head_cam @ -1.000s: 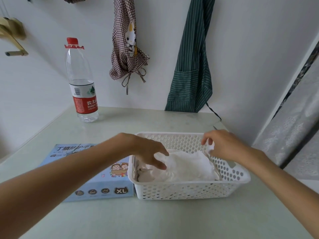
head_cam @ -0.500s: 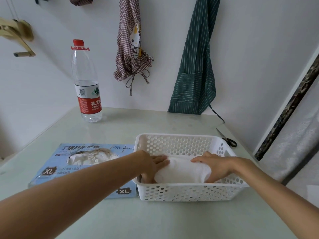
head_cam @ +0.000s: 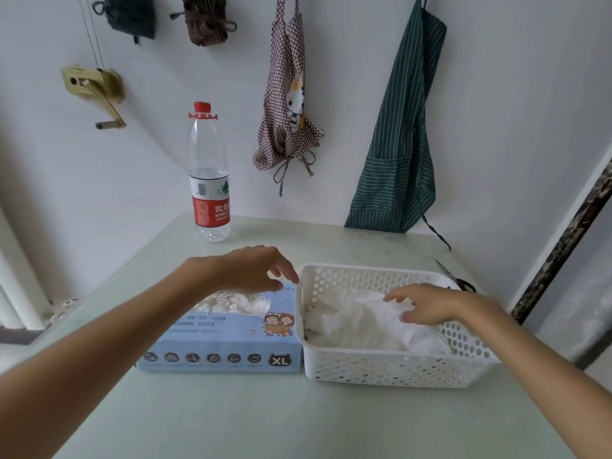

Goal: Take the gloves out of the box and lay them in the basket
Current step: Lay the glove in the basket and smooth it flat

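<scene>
White gloves in basket; left hand back over box

White gloves (head_cam: 371, 321) lie heaped in the basket (head_cam: 390, 369), beside the box (head_cam: 228, 339) near the surface's front edge. Half a second ago both hands pressed the heap. Now the left hand (head_cam: 245, 270) hovers over the box opening, grip released; the right hand (head_cam: 427, 306) rests relaxed on the heap. Judgement: another glove fetch begins.

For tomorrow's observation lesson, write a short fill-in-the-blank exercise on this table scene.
1. The white gloves lie in the white ____.
2. The left hand hovers over the blue ____.
3. The size printed on the box front is ____.
4. The water bottle has a ____ cap.

Missing words: basket; box; XL; red
</scene>
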Demonstrator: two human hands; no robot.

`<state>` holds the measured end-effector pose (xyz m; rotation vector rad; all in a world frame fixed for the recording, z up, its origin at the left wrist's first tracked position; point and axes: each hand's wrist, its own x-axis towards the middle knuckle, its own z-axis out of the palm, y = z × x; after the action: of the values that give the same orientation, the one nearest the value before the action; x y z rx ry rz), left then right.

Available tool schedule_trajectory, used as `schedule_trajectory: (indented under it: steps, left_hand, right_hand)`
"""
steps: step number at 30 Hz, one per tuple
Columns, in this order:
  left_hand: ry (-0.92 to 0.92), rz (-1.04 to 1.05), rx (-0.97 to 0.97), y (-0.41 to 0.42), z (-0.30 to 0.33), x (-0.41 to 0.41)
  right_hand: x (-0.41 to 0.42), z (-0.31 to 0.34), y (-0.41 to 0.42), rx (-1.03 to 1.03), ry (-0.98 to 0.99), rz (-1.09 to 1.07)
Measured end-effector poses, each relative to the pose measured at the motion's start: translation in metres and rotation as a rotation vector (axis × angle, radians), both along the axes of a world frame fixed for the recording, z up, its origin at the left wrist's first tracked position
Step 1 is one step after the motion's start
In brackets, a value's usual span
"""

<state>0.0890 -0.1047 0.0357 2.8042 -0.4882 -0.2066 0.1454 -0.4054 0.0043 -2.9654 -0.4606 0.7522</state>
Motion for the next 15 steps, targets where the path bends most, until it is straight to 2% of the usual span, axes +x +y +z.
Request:
schedule_trajectory:
  steps: [4,8,11,15]
  left_hand:
    - [-0.085,0.028,0.001,0.012,-0.003,-0.008]
    - [-0.086,0.053,-0.053,0.027,-0.004,-0.017]
    - [-0.058,0.124,-0.045,0.052,-0.008,-0.025]
    - [-0.019,0.304,0.075,0.094,-0.029,-0.036]
  right_hand:
    - [-0.002,-0.030,-0.009,-0.121,0.089,-0.057]
    - [-0.007,-0.024,-0.014,-0.014,0.027,-0.102]
    - [-0.012,0.006,0.002,0.010,-0.092,-0.055]
    - [-0.031,0.043,0.069,0.105,-0.357,0.078]
